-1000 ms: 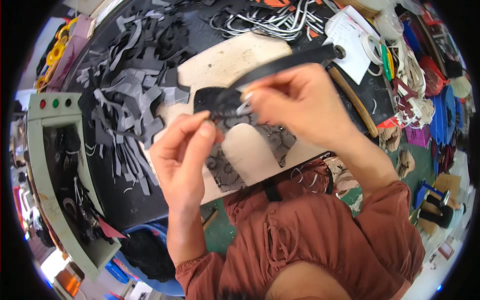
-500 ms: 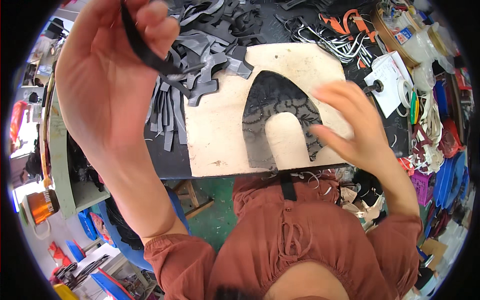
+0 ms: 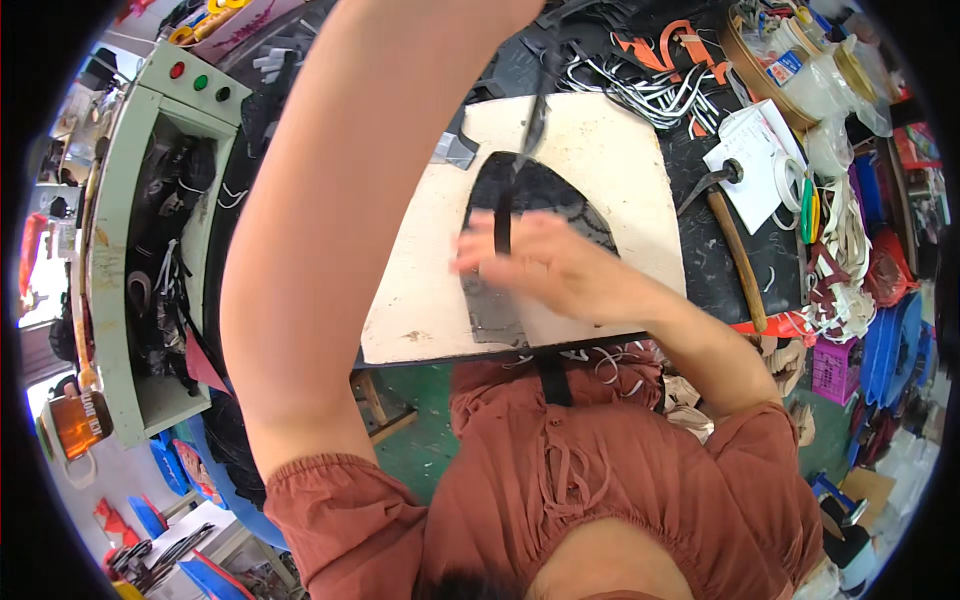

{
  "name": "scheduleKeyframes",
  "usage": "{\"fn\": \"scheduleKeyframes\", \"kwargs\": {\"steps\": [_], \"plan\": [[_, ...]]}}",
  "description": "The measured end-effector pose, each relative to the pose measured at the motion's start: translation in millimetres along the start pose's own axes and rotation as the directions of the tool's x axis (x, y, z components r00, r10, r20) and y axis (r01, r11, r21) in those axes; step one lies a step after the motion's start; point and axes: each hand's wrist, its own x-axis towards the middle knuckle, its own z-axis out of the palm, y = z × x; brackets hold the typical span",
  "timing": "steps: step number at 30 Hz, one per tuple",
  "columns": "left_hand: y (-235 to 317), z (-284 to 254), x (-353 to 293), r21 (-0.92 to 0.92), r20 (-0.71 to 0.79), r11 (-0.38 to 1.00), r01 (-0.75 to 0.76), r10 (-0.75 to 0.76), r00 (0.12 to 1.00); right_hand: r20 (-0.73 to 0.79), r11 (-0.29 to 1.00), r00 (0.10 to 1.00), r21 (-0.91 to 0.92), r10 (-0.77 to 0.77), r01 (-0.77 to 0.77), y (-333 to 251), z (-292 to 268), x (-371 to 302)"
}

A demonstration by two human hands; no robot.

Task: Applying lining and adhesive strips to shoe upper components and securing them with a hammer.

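Observation:
My left forearm (image 3: 310,230) reaches up across the table, and my left hand (image 3: 505,15) shows only in part at the upper edge, its fingers hidden. From beside it a narrow black strip (image 3: 503,230) hangs down in the air, held up at its top end. The strip's lower part passes in front of the fingers of my right hand (image 3: 550,265), which are stretched out to the left and blurred by motion. Below that hand lies a black, partly sheer patterned piece (image 3: 490,315) with a pointed top, on a cream board (image 3: 420,310).
A hammer with a wooden handle (image 3: 738,262) lies right of the board, near papers (image 3: 755,150) and tape rolls (image 3: 790,180). White-edged strips (image 3: 660,95), orange pieces (image 3: 690,45) and a round basket (image 3: 765,75) are farther back. A grey-green cabinet (image 3: 120,260) with buttons stands left.
My left hand has swung up and to the right with the black strip. My right hand has moved left over the patterned piece. The view has shifted, and the hammer handle now shows.

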Motion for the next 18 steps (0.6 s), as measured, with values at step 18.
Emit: {"fn": "scheduleKeyframes", "kwargs": {"steps": [18], "plan": [[-130.2,-101.8,-100.0,0.116,0.149,0.907,0.406,-0.42,0.895,-0.094,0.717,0.996,0.694,-0.004,0.068,35.0,-44.9,-28.1]]}}
